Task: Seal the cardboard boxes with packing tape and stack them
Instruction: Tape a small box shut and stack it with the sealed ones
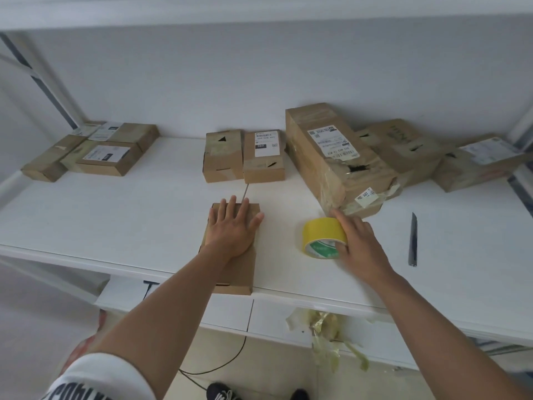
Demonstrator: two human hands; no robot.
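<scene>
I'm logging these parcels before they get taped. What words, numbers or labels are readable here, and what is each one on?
"090": label on the middle small box.
"502 802 12 815", upside down, roughly: label on the big torn box.
Large faint letters on the brown box behind it: unclear.
White letters on the sleeve: cut off, unreadable.
Labels on the left boxes, far-right box and tape roll core: too blurred.

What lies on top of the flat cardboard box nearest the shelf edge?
Only the left hand, pressed flat on the flat cardboard box. The box's top under the palm is hidden.
</scene>
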